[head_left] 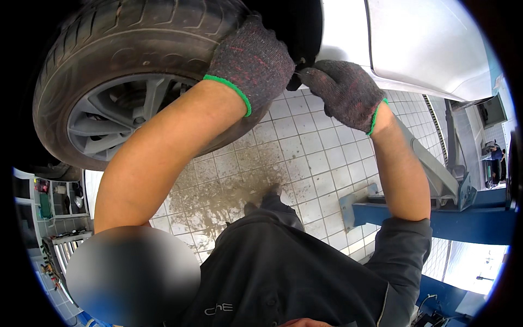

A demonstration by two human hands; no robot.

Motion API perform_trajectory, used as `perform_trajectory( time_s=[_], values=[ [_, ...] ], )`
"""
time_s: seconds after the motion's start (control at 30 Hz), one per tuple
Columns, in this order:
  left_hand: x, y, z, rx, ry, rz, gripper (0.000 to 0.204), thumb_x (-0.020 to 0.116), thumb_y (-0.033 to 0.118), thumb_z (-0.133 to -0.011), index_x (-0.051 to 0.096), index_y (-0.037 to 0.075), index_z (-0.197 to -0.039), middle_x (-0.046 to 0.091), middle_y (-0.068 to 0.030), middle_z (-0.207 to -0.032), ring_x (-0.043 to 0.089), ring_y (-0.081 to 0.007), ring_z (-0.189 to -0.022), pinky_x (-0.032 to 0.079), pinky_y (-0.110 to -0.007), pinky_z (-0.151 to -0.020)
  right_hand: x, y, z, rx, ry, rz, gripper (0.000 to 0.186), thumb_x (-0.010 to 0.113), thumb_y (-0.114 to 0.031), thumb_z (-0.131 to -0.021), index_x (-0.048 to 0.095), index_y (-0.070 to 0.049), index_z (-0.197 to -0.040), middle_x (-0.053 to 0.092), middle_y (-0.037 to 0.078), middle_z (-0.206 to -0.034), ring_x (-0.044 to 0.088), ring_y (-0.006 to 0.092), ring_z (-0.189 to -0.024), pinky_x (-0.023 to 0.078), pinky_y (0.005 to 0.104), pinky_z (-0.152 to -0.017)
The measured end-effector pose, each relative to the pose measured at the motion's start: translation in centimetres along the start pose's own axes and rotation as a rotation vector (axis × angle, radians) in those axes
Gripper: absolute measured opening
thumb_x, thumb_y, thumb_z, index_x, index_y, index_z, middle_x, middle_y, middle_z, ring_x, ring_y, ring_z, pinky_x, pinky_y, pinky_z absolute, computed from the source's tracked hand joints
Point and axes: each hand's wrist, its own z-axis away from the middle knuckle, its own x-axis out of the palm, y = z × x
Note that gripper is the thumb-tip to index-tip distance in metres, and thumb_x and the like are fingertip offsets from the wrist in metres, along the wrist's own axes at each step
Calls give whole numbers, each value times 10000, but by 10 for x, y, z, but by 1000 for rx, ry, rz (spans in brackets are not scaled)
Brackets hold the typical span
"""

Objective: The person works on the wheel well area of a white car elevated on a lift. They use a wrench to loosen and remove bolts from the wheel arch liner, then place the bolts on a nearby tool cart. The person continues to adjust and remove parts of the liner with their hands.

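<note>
Head view — gloved hands, tire, laden shelf

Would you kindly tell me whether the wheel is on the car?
On: the wheel sits in the dark arch of the white car.

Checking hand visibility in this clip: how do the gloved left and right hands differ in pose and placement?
The left hand overlaps the tyre in the picture, while the right hand overlaps the lower edge of the white bodywork.
The left hand angles up and rightward from its wrist; the right hand angles up and leftward.
Both wear dark, speckled knit gloves with green cuffs.
</note>
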Motion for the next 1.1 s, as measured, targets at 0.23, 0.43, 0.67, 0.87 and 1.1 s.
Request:
perform_trajectory(
  time_s=[0.23,0.43,0.67,0.87,1.1],
  values=[
    [1,6,-3,-61,-75,10,191,639,202,-874,813,124,-875,758,-105,-929,690,-293,-975,474,-461,-999,30,-19,17,349,-73,-684,140,581,-118,-977,595,-12,-1067,578,99,-765,676,190,-619,577,342,-544],
    [-10,9,-8,-34,-194,-31,209,632,205,-891,819,114,-873,760,-109,-927,699,-288,-984,466,-466,-1006,53,-21,26,504,101,-996,134,528,-109,-1010,559,13,-961,512,72,-725,639,187,-590,555,332,-531],
    [-18,6,-5,39,-192,7,179,644,198,-864,810,131,-852,755,-104,-902,699,-270,-945,470,-471,-992,138,-34,39,754,299,-1013,192,655,-179,-972,654,-42,-1107,678,143,-850,714,282,-808,556,400,-717],
    [-12,5,-1,39,-109,-49,152,652,190,-833,788,129,-803,740,-94,-862,703,-270,-914,460,-487,-1012,175,-38,9,705,415,-363,251,669,-253,-968,692,-83,-1150,708,245,-929,677,476,-888,547,507,-748],
    [-20,0,0,134,-152,-46,176,622,190,-867,788,132,-862,724,-79,-862,688,-262,-978,411,-471,-1090,87,-60,29,491,287,-301,178,627,-224,-1010,650,-48,-1026,672,211,-832,675,389,-686,540,462,-629]
  ],
)
